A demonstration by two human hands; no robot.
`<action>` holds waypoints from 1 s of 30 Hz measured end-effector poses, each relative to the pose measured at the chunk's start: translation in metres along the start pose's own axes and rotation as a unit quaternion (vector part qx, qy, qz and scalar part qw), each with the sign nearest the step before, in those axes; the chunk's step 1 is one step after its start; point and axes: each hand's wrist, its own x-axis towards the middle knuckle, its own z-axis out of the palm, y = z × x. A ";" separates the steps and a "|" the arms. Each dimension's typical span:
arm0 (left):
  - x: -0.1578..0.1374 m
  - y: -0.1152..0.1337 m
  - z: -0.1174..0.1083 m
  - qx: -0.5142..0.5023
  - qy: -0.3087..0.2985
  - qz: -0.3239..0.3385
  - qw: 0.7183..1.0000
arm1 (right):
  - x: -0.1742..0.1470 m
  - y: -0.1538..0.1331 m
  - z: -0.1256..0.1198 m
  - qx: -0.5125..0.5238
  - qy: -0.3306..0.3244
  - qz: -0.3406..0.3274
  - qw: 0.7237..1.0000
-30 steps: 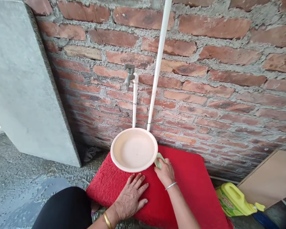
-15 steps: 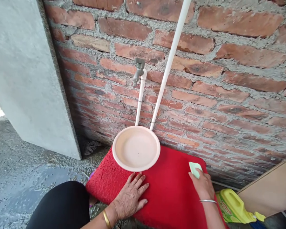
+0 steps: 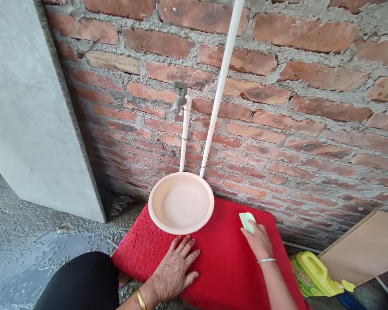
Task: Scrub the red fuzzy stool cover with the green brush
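Observation:
A red plush cloth (image 3: 226, 262) covers a raised flat surface; its left part looks fluffy and its right part smoother. My left hand (image 3: 174, 271) lies flat on it with fingers spread, just in front of the basin. In my right hand (image 3: 260, 241) is a pale green rounded block (image 3: 247, 221), perhaps a soap bar or a brush back; the fingers hide part of it and its underside does not show. That hand is over the cloth's right side. The pale pink basin (image 3: 181, 203) sits at the back of the cloth, under a grey tap (image 3: 179, 98).
A brick wall (image 3: 271, 125) with white pipes (image 3: 220, 90) rises behind. On the left, a grey slab (image 3: 42, 107) stands over wet floor (image 3: 51, 249). A yellow jug (image 3: 315, 275) and a brown board (image 3: 365, 249) are at the right. My black-clad knee (image 3: 80, 280) is at lower left.
My right hand has moved leftward over the cloth with the pale green block. My left hand stays spread in place. The view has shifted slightly.

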 end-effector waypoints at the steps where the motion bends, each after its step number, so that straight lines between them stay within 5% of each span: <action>1: 0.000 0.000 0.000 -0.006 -0.002 -0.002 1.000 | 0.003 0.019 -0.006 -0.017 0.008 0.038 0.999; 5: 0.001 0.001 -0.002 -0.018 -0.003 -0.006 1.000 | 0.006 0.043 -0.013 -0.060 0.034 0.118 0.991; 13: -0.001 -0.001 0.000 0.000 0.022 0.003 1.000 | 0.002 -0.089 0.019 -0.014 0.026 -0.067 0.997; 19: 0.000 -0.002 -0.001 0.009 0.029 0.011 0.999 | 0.019 -0.124 0.023 0.007 0.006 -0.131 0.991; 25: 0.002 -0.002 -0.007 0.006 0.028 0.010 1.000 | 0.027 -0.101 0.019 0.018 -0.019 -0.151 0.988; 30: 0.002 -0.001 -0.007 0.007 0.018 0.008 1.000 | 0.034 -0.023 -0.007 -0.008 -0.004 -0.042 0.999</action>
